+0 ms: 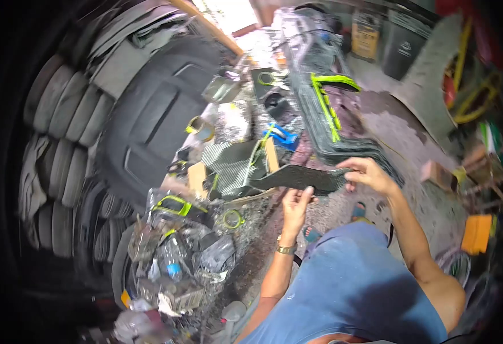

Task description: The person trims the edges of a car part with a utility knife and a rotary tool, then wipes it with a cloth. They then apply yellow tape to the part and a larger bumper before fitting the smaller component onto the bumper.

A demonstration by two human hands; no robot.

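Observation:
A long dark strip of woven-looking material [300, 178] stretches between my two hands. My left hand [297, 205] holds it from below near its middle, thumb on the top face. At the strip's right end, my right hand [366, 175] grips the edge between thumb and fingers. The strip's left end lies over a grey checkered sheet [228, 166] on the cluttered work surface. Beside that sheet are two tan blocks [197, 180] and a blue tool [283, 136]. A yellow-green roll of tape [233, 219] lies nearer to me.
Clear plastic bags and a bottle [173, 269] fill the lower left. A large black panel [154, 114] stands behind, beside stacked rolls [62, 103]. Black moulded parts with a bright green trim [327, 109] lie ahead. A wooden block [438, 175] is on the right.

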